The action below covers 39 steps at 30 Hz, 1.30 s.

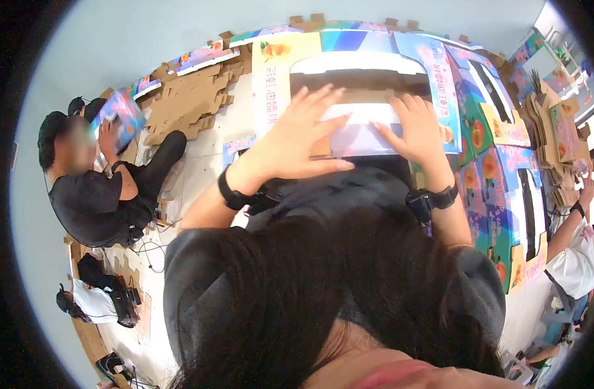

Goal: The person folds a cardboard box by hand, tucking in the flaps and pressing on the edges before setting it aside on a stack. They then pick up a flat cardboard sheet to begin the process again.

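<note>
A printed cardboard fruit box [269, 84] lies in front of my lap, yellow, white and blue, with peach pictures and lettering. A wide cut-out window [368, 79] in its top shows brown cardboard inside. Over the box's near left part rests my left hand [307, 133], fingers spread, thumb pointing right. My right hand [416, 129] lies on the near right part, its fingers apart and reaching toward the window's edge. Neither hand grips anything. A dark band sits on each wrist.
Several printed boxes [508, 194] are stacked at my right. Flattened brown cardboard [192, 97] lies at the far left. A seated person [89, 201] at left holds a printed box [123, 120]. Another person [574, 256] is at right beside piled cardboard [546, 136].
</note>
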{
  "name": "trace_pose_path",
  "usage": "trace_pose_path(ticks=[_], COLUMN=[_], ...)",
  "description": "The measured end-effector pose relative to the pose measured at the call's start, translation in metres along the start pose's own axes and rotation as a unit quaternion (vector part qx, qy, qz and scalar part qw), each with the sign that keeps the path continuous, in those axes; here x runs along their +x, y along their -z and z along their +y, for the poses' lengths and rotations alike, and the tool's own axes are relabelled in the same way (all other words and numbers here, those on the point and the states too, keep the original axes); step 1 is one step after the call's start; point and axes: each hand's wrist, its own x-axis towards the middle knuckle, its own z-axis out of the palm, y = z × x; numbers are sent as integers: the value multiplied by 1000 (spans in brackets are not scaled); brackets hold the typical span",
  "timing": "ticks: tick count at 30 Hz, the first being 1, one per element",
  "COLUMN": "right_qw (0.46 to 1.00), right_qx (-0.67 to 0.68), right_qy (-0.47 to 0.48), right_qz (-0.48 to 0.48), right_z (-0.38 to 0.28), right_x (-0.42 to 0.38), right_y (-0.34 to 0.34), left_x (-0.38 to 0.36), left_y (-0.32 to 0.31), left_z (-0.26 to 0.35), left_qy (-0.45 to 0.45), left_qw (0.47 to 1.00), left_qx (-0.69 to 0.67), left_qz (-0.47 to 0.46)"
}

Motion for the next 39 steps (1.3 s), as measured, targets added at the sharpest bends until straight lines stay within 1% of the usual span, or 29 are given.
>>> trace_pose_path(ticks=[2, 3, 6, 8, 13, 16, 19, 22, 24, 25, 28, 30, 32, 35, 36, 38, 39], right_qw=[999, 999, 998, 995, 992, 989, 988, 987, 987, 985, 960, 924, 912, 909, 918, 932, 926], right_qx=[7, 4, 4, 22, 25, 22, 4, -7, -2, 35, -18, -92, -77, -58, -82, -131, -153], right_qy=[-3, -6, -10, -4, 6, 13, 27, 52, 77, 94, 148, 104, 38, 13, 19, 29, 50], right_qz=[32, 37, 65, 99, 124, 143, 150, 149, 139, 142, 237, 357, 402, 412, 387, 338, 343], right_z=[-4, -5, -5, -7, -10, -8, -5, -7, -6, -5, -7, -1, 7, 15, 18, 28, 28], right_x=[-4, -5, -12, -17, -32, -37, -45, -53, -50, -48, -42, -33, -13, 19, 22, 25, 30], right_y=[-4, -5, -8, -7, -4, -7, -9, -3, 7, 12, 45, 65, 87, 108, 107, 103, 97], left_x=[5, 6, 6, 4, -5, -6, -12, -20, -21, -23, -24, -25, -27, -27, -27, -23, -21], left_y=[-21, -37, -54, -56, -60, -66, -81, -89, -86, -86, -85, -88, -93, -97, -96, -93, -90], left_z=[8, 11, 21, 28, 38, 40, 51, 55, 55, 55, 55, 54, 51, 40, 37, 32, 28], left_qy=[1, 30, 96, 89, 37, 46, 43, 24, 19, 17, -1, -14, -36, -72, -85, -72, -69], left_qw=[998, 999, 992, 993, 995, 992, 984, 979, 980, 981, 980, 975, 970, 960, 957, 960, 959], left_qx=[-56, -29, -33, 2, 63, 93, 119, 149, 121, 115, 94, 91, 57, 47, 50, 2, -23], left_qz=[7, 24, 77, 76, 70, 78, 123, 138, 154, 155, 174, 202, 234, 266, 272, 272, 275])
